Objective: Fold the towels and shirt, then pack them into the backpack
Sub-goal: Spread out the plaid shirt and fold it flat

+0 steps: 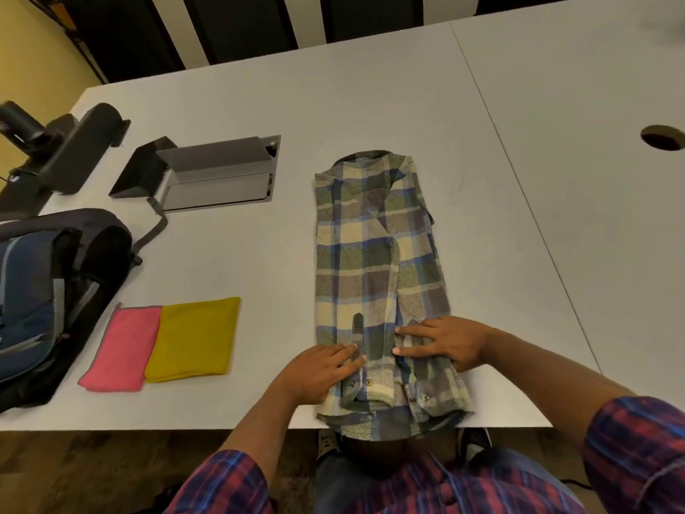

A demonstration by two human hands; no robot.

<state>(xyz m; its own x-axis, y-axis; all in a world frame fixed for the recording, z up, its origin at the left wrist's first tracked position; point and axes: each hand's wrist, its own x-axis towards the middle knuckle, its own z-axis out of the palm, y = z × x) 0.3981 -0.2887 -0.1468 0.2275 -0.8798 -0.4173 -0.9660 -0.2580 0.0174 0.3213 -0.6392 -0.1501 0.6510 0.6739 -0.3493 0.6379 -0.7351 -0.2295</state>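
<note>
A plaid shirt (378, 261) lies lengthwise on the white table (370, 105), folded into a long narrow strip with its collar at the far end and its hem hanging slightly over the near edge. My left hand (318, 369) rests flat on the shirt's near left part, fingers straight. My right hand (444, 343) presses flat on the near right part, fingers pointing left. A folded pink towel (118, 346) and a folded yellow towel (196, 339) lie side by side to the left. The dark blue and black backpack (40, 291) lies at the table's left edge.
A grey cable box with a raised lid (218, 172) is set into the table behind the towels. Black camera equipment (70, 150) stands at the far left. A round cable hole (663, 137) sits at the far right. A seam runs down the table to the right of the shirt.
</note>
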